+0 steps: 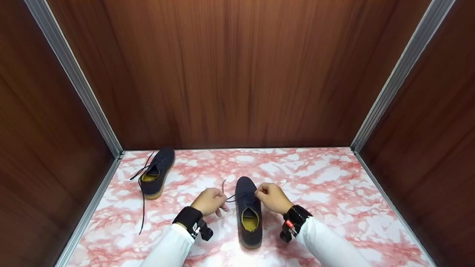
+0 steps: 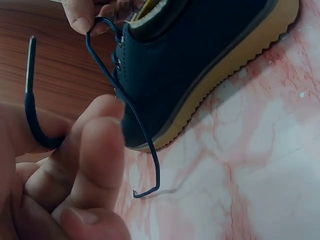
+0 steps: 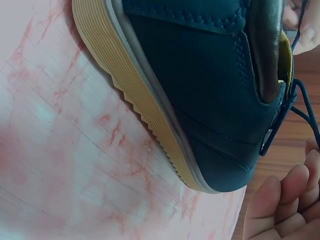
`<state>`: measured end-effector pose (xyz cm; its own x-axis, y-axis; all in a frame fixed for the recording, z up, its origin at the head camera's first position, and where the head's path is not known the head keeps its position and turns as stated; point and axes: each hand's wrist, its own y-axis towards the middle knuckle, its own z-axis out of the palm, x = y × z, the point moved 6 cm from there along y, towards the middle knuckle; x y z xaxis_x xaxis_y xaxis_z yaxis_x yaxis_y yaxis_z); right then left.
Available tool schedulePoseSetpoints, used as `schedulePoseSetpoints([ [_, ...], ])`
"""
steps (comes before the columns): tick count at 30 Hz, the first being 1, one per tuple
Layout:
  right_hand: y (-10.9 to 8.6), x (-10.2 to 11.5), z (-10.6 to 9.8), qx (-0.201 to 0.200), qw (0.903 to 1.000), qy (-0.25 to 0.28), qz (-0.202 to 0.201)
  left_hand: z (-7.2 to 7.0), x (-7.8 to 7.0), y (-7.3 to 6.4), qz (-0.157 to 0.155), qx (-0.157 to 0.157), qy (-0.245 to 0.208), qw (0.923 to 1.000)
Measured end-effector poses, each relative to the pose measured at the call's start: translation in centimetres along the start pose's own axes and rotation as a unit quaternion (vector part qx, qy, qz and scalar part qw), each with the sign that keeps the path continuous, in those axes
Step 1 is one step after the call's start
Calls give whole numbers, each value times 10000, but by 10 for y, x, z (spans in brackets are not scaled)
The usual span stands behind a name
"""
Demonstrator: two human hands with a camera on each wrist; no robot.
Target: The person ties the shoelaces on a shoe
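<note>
A dark blue lace-up shoe point(image 1: 243, 189) with a yellow insole and a tan ridged sole point(image 3: 125, 75) stands upright on the pink-and-white marbled surface, toe pointing away. On its left side my left hand point(image 1: 210, 202) pinches a dark shoelace point(image 2: 31, 75), whose tipped end sticks up past the fingers. From the shoe's right side my right hand point(image 1: 274, 198) pinches a lace near the eyelets. In the left wrist view another lace length point(image 2: 142, 125) runs from the right hand's fingertips point(image 2: 80, 22) past the shoe's side and hangs to a bent end.
A matching shoe point(image 1: 157, 178) stands at the far left, its laces point(image 1: 143, 211) loose and trailing over the surface. Brown wood-grain panels point(image 1: 237, 74) with grey metal edging point(image 1: 79, 81) enclose the back and both sides.
</note>
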<state>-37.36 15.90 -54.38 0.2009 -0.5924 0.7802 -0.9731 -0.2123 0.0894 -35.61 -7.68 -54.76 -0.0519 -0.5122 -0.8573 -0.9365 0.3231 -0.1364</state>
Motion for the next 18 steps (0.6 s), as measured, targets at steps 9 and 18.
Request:
schedulePoseSetpoints([
  [9, 1, -2, -2, -80, 9998, 32, 202, 12, -6, -5, 0, 759, -408, 9963],
  [18, 0, -4, 1, 73, 9984, 353, 430, 21, -15, -11, 244, 1142, -398, 9924],
])
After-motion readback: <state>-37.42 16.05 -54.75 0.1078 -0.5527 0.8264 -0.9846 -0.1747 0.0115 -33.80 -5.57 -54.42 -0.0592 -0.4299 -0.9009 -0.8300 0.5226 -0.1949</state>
